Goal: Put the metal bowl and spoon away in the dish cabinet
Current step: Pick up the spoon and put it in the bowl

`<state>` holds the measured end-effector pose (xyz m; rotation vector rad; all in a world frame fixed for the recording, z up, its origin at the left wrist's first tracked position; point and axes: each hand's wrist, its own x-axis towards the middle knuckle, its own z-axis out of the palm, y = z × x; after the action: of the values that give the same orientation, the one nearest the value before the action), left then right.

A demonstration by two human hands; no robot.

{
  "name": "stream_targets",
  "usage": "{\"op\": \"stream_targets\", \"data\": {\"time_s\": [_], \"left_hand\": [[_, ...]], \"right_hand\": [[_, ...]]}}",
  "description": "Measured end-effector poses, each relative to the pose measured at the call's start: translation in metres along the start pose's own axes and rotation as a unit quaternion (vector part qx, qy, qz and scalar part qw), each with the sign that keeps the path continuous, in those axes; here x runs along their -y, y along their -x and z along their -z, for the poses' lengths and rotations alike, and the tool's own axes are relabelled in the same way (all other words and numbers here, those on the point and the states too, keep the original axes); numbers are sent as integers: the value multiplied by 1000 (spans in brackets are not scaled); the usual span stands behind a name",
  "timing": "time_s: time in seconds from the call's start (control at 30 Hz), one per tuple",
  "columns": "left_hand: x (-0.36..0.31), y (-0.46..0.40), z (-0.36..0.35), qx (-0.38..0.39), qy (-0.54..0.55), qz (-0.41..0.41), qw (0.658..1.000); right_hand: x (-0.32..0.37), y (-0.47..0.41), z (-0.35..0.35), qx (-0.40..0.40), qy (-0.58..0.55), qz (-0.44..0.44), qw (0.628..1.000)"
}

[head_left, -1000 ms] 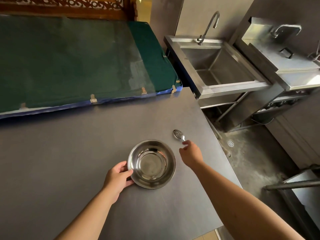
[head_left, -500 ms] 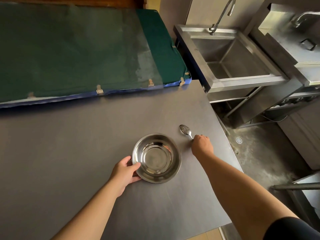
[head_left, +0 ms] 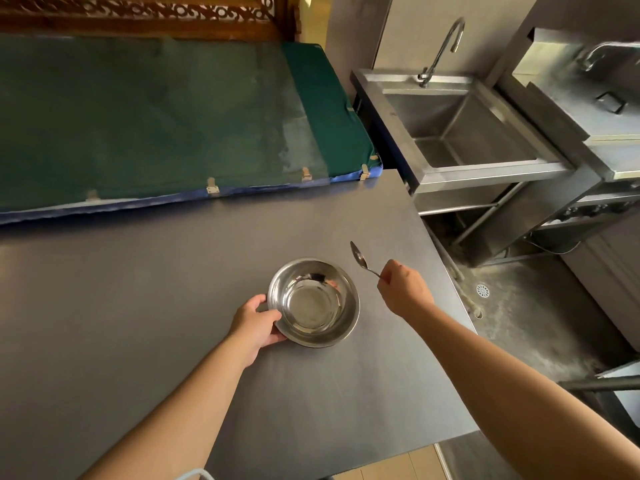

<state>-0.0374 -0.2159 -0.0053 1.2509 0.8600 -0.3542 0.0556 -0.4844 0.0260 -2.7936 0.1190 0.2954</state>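
A dark grey table (head_left: 138, 306) is filling most of the view, its far edge being met by a long green-covered pad (head_left: 156, 116) trimmed in blue along the near side and backed by carved wooden fretwork (head_left: 138, 12). To the right, beyond the table's edge, a stainless steel sink (head_left: 460, 129) with a curved tap (head_left: 443, 46) is being seen on its own frame, and a further steel unit (head_left: 588, 109) is standing beside it. Below these, a stained concrete floor (head_left: 526, 317) with a small round drain (head_left: 482, 291) is being shown.

On the table, towards its right side, the metal bowl (head_left: 313, 302) is being kept upright and empty, its shiny inside facing up. It is being held at its left rim by the left hand (head_left: 256, 323), whose thumb is being laid over the rim while the fingers are being curled under the outer wall.

Just right of the bowl and apart from it, the spoon (head_left: 362, 259) is being held off the tabletop by the right hand (head_left: 403, 289). Its handle end is being pinched between the closed fingers, and its bowl end is being pointed up and away to the left, tilted on edge. Both forearms are being extended bare from the bottom of the view.
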Motion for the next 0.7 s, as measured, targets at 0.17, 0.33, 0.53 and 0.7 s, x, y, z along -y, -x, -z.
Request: {"op": "stream_targets", "data": {"time_s": [0.17,0.33,0.53,0.7], "left_hand": [[-10,24,-9,4,7,-24,1000],[-13,55,-22,7,7,-43,999],[-8,94,-32,39,13,-65,997],[-5,128,-35,66,13,-84,994]], "right_hand": [[12,39,23,-12,-8,116,993],[18,73,38,-12,18,175,984],[9,108,56,-28,56,223,973],[-2,135,76,-47,78,261,961]]}}
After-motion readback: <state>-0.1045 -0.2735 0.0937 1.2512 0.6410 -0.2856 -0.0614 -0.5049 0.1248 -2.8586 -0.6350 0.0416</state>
